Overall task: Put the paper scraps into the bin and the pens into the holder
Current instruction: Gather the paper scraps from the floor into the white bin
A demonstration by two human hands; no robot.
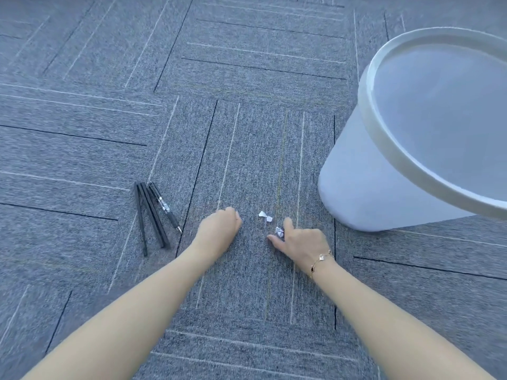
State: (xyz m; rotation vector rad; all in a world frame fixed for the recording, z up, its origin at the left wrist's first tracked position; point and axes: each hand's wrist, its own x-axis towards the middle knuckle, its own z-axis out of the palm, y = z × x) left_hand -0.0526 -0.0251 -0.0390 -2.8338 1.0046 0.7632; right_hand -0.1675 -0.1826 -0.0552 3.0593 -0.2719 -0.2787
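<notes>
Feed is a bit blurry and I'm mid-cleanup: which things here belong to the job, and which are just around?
Part of the job:
- paper scraps, loose on the carpet
- crumpled scrap at the right hand
- pens, lying left of the left hand
- bin, on the right

Just there:
- carpet
- bracelet on the right wrist

No pen holder is in view.
</notes>
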